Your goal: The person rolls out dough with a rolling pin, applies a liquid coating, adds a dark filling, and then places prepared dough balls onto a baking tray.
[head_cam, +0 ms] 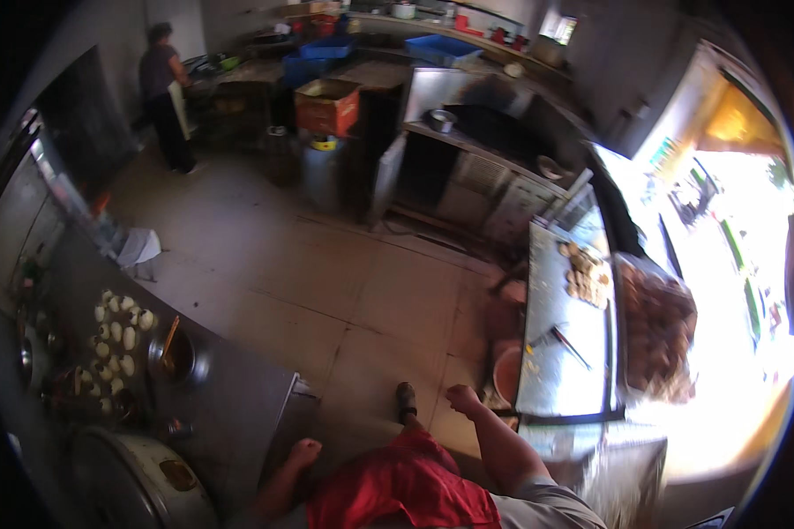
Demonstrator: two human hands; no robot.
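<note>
My left hand (304, 453) hangs near the corner of a dark metal worktable (245, 397), its fingers curled and nothing visible in it. Loosely fisted, my right hand (463, 399) is held out in front of me, left of a metal-topped counter (549, 377); I see nothing in it. Whitish oval pieces (116, 330), perhaps dough, lie in rows on the worktable. Beside them stands a metal bowl (195, 364) of dark contents with a brownish handle (171, 337) sticking out. A group of pale brown pieces (587, 278) and a thin dark tool (570, 348) rest on the counter.
Tiled floor (370, 284) stretches ahead, and one of my feet (406, 400) is forward on it. A large round lidded pot (145, 476) sits at lower left. A black griddle or wok stove (503, 132) stands ahead. Another person (164, 99) works at the back left. A bag of brown items (655, 324) borders the counter.
</note>
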